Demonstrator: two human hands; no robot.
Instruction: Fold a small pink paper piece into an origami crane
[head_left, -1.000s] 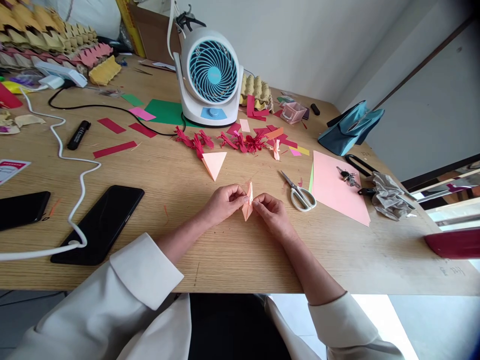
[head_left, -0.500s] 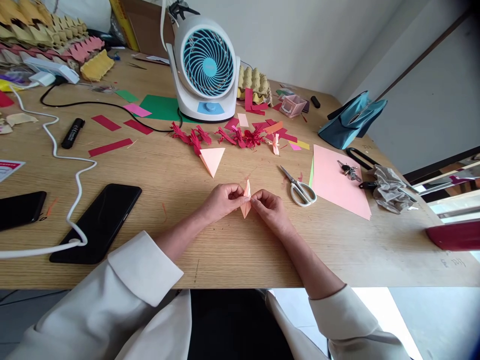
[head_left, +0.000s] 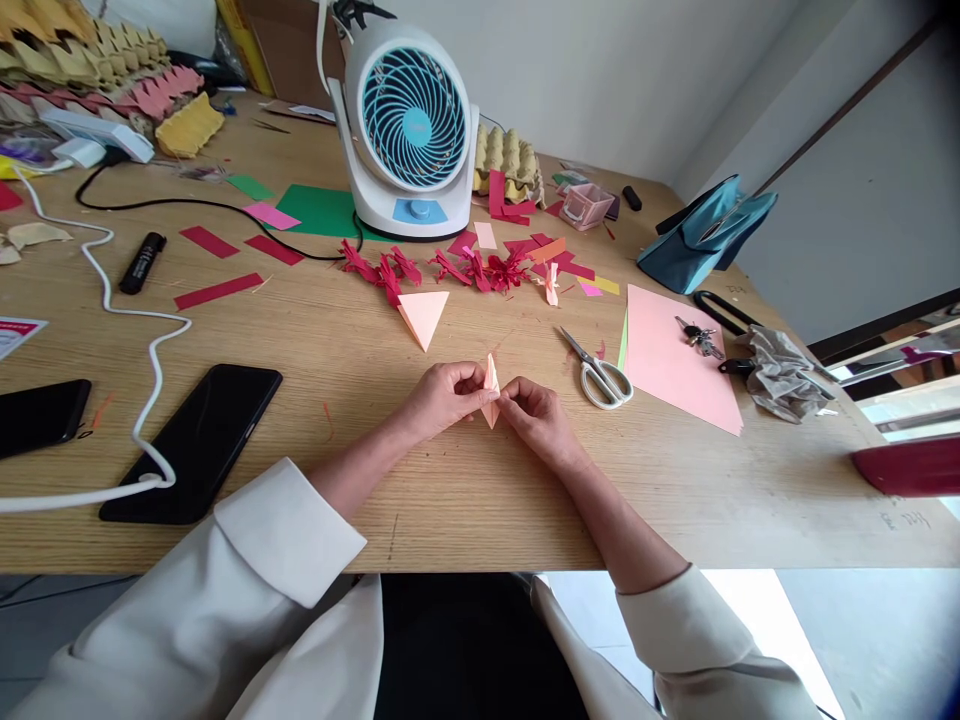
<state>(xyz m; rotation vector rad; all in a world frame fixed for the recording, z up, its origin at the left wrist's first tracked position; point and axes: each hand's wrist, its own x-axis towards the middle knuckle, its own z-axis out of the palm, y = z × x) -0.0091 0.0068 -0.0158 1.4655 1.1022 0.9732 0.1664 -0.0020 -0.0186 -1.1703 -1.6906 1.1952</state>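
A small folded piece of pale peach paper (head_left: 490, 412), narrow and pointed at both ends, is held upright between my two hands just above the table. My left hand (head_left: 448, 398) pinches its left side with thumb and fingers. On the right, my right hand (head_left: 534, 408) pinches the paper's other edge. Beyond them lies a pale pink paper triangle (head_left: 424, 318). White-handled scissors (head_left: 606, 382) rest to the right of my right hand. Behind the triangle sit several red cut-paper pieces (head_left: 480, 270) and a small peach one (head_left: 552, 284).
A white fan (head_left: 416, 120) stands at the back. Pink sheets (head_left: 675, 360) with keys (head_left: 699, 338) on them lie right, near a blue bag (head_left: 701, 240). Black phones (head_left: 199, 440) (head_left: 45, 418), a white cable (head_left: 159, 370) and a marker (head_left: 142, 263) are left.
Both hands stay at the paper, still pinching it; the paper's upper part looks slimmer and more closed than before. The whole view has shifted very slightly.
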